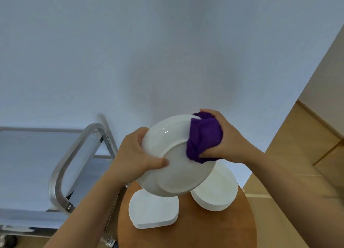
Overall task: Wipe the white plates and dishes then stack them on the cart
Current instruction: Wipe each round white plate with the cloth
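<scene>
I hold a round white plate (173,164) tilted in the air above the small round wooden table (242,229), its underside with the foot ring facing me. My left hand (135,154) grips its left rim, thumb on the underside. My right hand (223,138) clutches a bunched purple cloth (203,138) against the plate's upper right edge. On the table below sit a stack of squarish white dishes (152,212) and a stack of round white plates (217,190), both partly hidden by the held plate.
A metal cart (59,169) with a tubular handle and flat grey-blue shelves stands to the left of the table. A pale wall fills the background. Wooden cabinets (307,145) run along the right side.
</scene>
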Demonstrator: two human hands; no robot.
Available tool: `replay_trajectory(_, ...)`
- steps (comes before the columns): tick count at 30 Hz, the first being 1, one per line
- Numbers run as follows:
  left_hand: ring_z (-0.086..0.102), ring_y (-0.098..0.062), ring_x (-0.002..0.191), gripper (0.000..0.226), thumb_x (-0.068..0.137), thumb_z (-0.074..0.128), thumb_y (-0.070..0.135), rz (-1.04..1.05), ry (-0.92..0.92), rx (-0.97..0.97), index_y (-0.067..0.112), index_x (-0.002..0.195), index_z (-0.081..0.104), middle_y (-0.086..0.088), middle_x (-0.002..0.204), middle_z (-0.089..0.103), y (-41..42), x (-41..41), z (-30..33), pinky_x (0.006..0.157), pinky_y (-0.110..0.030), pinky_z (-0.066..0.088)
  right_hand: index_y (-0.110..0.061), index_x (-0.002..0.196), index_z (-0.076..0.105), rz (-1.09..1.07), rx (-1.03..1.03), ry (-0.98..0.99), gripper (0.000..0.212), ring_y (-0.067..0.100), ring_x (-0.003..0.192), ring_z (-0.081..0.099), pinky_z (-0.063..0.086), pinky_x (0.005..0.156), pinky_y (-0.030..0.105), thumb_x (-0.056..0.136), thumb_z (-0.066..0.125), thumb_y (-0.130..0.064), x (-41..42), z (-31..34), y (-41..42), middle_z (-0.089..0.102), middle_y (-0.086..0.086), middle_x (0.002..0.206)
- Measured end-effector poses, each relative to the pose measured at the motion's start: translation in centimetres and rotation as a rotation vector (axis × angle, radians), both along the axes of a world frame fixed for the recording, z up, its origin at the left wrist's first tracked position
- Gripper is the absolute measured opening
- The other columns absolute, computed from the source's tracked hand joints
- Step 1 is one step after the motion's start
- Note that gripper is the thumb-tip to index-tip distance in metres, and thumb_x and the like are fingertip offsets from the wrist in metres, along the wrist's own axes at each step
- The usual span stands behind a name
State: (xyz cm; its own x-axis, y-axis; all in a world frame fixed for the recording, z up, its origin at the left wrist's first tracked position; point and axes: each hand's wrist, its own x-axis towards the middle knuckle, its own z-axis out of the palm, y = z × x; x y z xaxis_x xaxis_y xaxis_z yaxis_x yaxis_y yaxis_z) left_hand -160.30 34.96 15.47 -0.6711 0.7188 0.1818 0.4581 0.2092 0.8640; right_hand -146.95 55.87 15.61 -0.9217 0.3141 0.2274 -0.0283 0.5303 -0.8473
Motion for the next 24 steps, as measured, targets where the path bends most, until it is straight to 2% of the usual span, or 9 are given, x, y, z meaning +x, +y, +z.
replay_trajectory(3,0.064,-0.013,0.086,0.066,0.030,0.077,0.046,0.015,-0.109,0.087,0.027,0.090,0.057,0.007,0.089,0.065,-0.1,0.2,0.4,0.071,-0.040,0.059,-0.052,0.117,0.037,-0.118,-0.149,0.115,0.091,-0.013,0.100,0.053,0.051,0.070,0.011,0.037,0.080,-0.044,0.3,-1.4,-0.1,0.050,-0.042,0.106)
replay_trajectory(6,0.067,-0.019,0.084,0.066,0.027,0.081,0.036,0.059,-0.244,0.193,0.023,0.088,0.060,0.005,0.087,0.069,0.0,-0.2,0.0,0.070,-0.044,0.059,-0.049,0.113,0.044,-0.192,-0.316,0.203,0.082,-0.009,0.093,0.059,0.052,0.065,0.013,0.039,0.079,-0.040,0.5,-2.9,-1.0,0.059,-0.024,0.106)
replay_trajectory(9,0.069,-0.020,0.082,0.069,0.026,0.083,0.029,0.141,-0.402,0.356,0.019,0.091,0.061,0.004,0.087,0.071,0.9,-0.5,-0.7,0.064,-0.038,0.058,-0.043,0.111,0.053,-0.309,-0.526,0.290,0.071,0.015,0.079,0.066,0.053,0.054,0.024,0.045,0.077,-0.041,0.0,-4.4,-2.4,0.066,0.000,0.103)
replay_trajectory(13,0.066,-0.028,0.093,0.071,0.031,0.085,0.017,0.243,-0.570,0.514,0.014,0.097,0.060,-0.004,0.099,0.069,3.0,0.6,-2.2,0.072,-0.044,0.057,-0.029,0.117,0.053,-0.542,-0.757,0.424,0.078,0.022,0.095,0.065,0.057,0.074,0.040,0.044,0.079,-0.044,-1.1,-5.4,-4.1,0.065,0.001,0.109)
replay_trajectory(16,0.064,-0.032,0.101,0.075,0.038,0.085,0.012,0.273,-0.692,0.617,0.014,0.109,0.060,-0.009,0.108,0.068,3.8,2.4,-3.3,0.073,-0.041,0.056,-0.019,0.111,0.060,-0.565,-0.793,0.444,0.067,0.029,0.093,0.066,0.057,0.073,0.045,0.051,0.082,-0.039,-1.3,-5.6,-4.9,0.069,0.009,0.103)
replay_trajectory(18,0.067,-0.027,0.097,0.073,0.040,0.089,0.018,0.183,-0.699,0.611,0.020,0.109,0.062,-0.004,0.104,0.071,3.3,2.4,-4.1,0.067,-0.034,0.057,-0.017,0.110,0.061,-0.540,-0.803,0.388,0.062,0.032,0.092,0.067,0.056,0.075,0.049,0.055,0.086,-0.029,-0.6,-5.5,-3.9,0.069,0.012,0.102)
replay_trajectory(20,0.069,-0.023,0.093,0.064,0.047,0.090,0.037,-0.087,-0.793,0.546,0.023,0.106,0.069,-0.003,0.101,0.072,2.0,1.2,-4.0,0.066,-0.032,0.057,-0.024,0.100,0.067,-0.422,-0.806,0.304,0.050,0.028,0.087,0.070,0.058,0.068,0.041,0.054,0.087,-0.025,0.6,-5.0,-1.7,0.072,0.008,0.096)
replay_trajectory(22,0.069,-0.027,0.094,0.061,0.053,0.087,0.046,-0.355,-1.054,0.451,0.018,0.106,0.073,-0.009,0.103,0.072,0.9,-0.3,-3.7,0.073,-0.040,0.057,-0.027,0.095,0.068,-0.285,-0.736,0.153,0.052,0.023,0.080,0.071,0.056,0.060,0.031,0.047,0.088,-0.031,1.8,-3.9,0.0,0.073,0.005,0.091)
replay_trajectory(24,0.067,-0.034,0.096,0.066,0.054,0.089,0.038,-0.471,-1.298,0.397,0.011,0.111,0.070,-0.015,0.106,0.070,0.8,-0.8,-3.9,0.079,-0.046,0.056,-0.021,0.104,0.064,-0.239,-0.654,-0.035,0.072,0.024,0.080,0.071,0.055,0.060,0.031,0.039,0.089,-0.037,1.8,-3.0,1.2,0.073,0.005,0.093)
